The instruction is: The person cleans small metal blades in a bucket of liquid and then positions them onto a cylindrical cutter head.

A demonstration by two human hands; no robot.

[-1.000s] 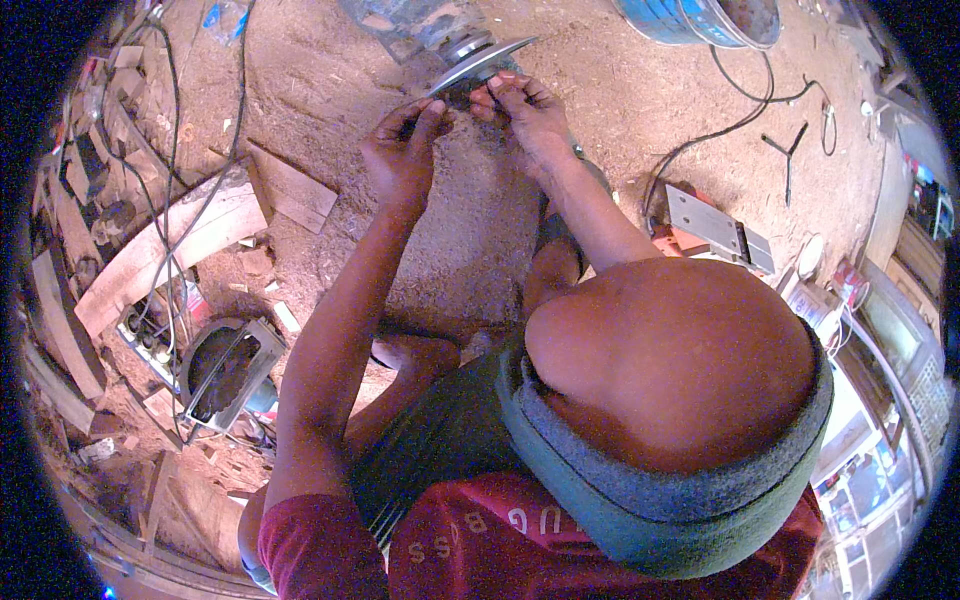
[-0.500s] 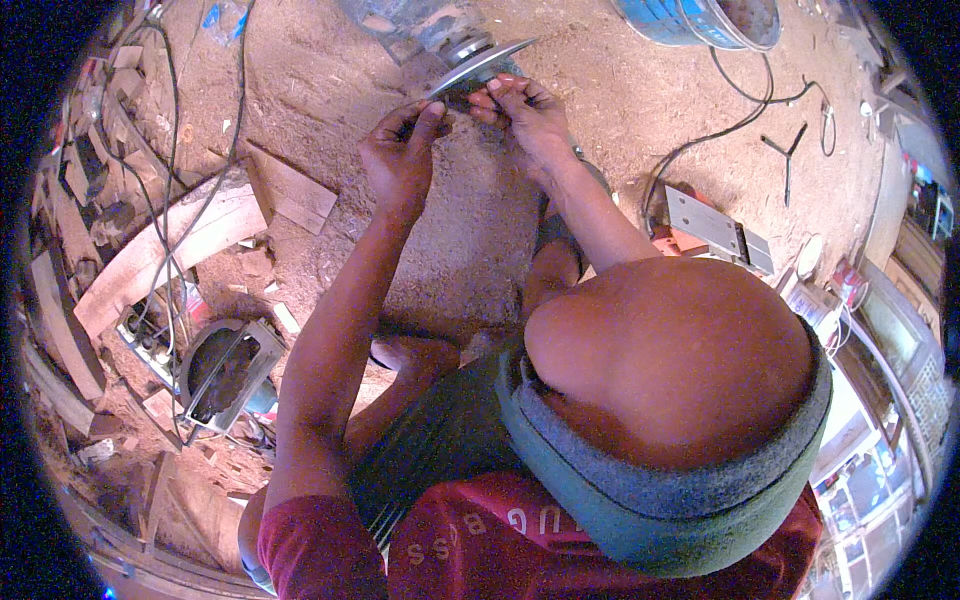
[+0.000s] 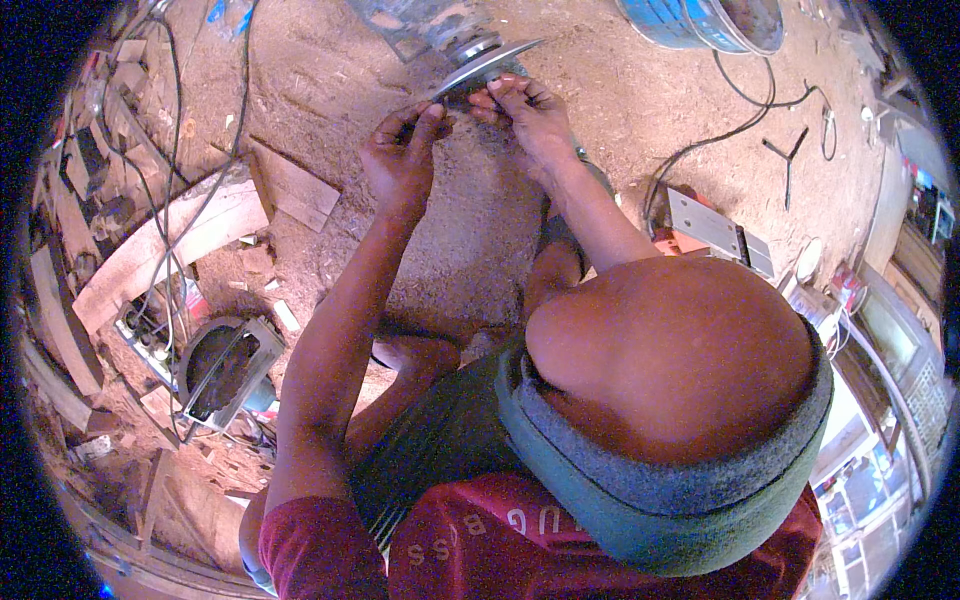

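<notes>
A thin, pale metal disc (image 3: 505, 58) stands tilted, fixed to the round hub of a grey-blue machine (image 3: 425, 25) at the top of the view. My left hand (image 3: 400, 165) is closed in a pinch at the disc's lower left edge, thumb against the curled fingers. On the near side of the disc, my right hand (image 3: 540, 130) has its thumb and fingers pinched together close to the hub. Both hands seem to meet a small dark piece along the disc, but the fingers cover most of it. I cannot tell its kind.
A circular saw (image 3: 228, 372) lies at the left among wood offcuts and a curved board (image 3: 175, 245). At the right are a power planer (image 3: 715, 225), a three-armed wrench (image 3: 787, 165) and a black cable (image 3: 700, 145). A blue bucket (image 3: 690, 28) stands at the upper right.
Hardly anything differs. Both hands keep their pinch by the disc, and the whole view has shifted very slightly.
</notes>
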